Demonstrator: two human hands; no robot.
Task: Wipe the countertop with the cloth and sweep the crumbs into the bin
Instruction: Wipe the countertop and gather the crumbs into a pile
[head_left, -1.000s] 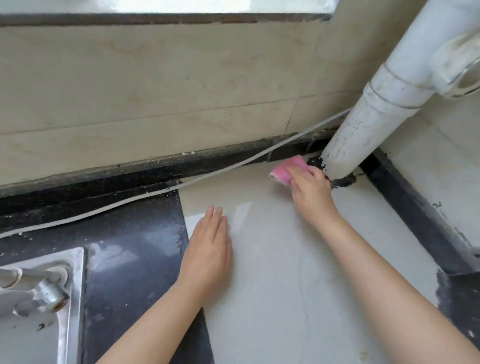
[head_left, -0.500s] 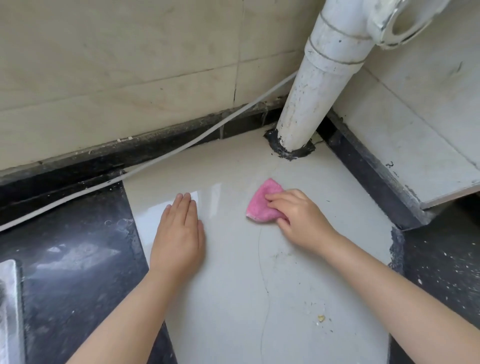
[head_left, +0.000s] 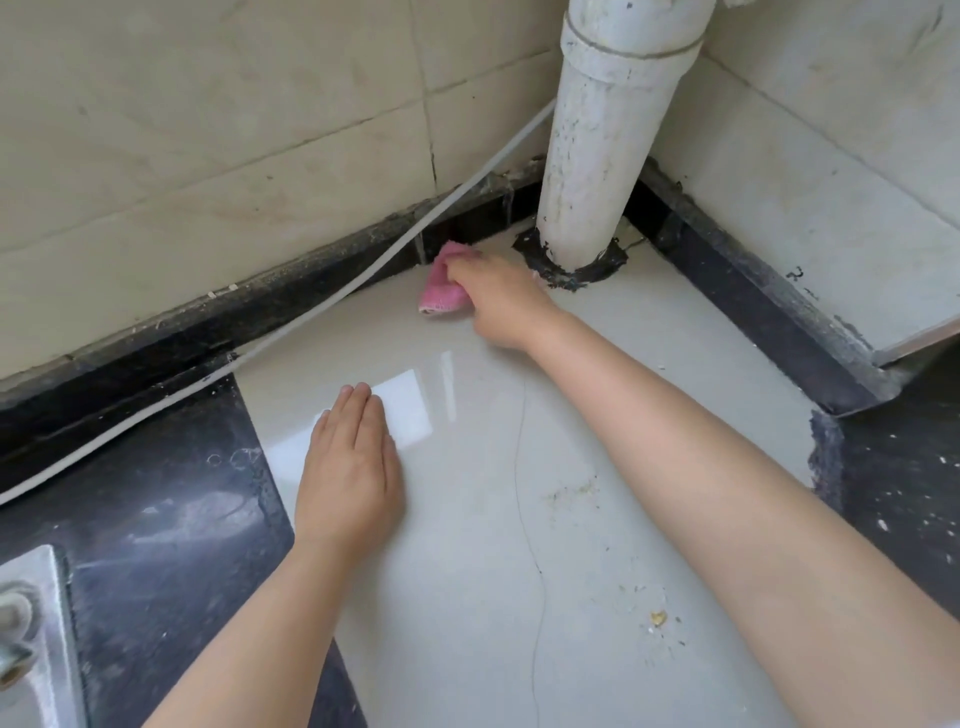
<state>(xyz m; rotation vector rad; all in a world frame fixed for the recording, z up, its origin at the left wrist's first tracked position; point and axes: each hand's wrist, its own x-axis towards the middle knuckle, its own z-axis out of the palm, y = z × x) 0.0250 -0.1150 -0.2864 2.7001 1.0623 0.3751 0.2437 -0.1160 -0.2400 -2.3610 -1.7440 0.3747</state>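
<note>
My right hand (head_left: 498, 299) presses a folded pink cloth (head_left: 440, 291) onto the pale glossy countertop (head_left: 467, 597), at its far edge just left of the white pipe's base. My left hand (head_left: 348, 467) lies flat on the countertop, palm down, fingers together, holding nothing. Small yellowish crumbs (head_left: 658, 618) lie on the countertop near my right forearm, with a fainter smear of bits (head_left: 571, 491) further in. No bin is in view.
A thick white pipe (head_left: 597, 156) rises from the back corner, sealed with black mastic. A white cable (head_left: 291, 332) runs along the black upstand below the tiled wall. A dark stone section (head_left: 156, 509) and a metal sink edge (head_left: 47, 623) lie left.
My right hand has carried the pink cloth from the middle of the countertop back toward the far edge beside the pipe. My left hand has stayed flat in place.
</note>
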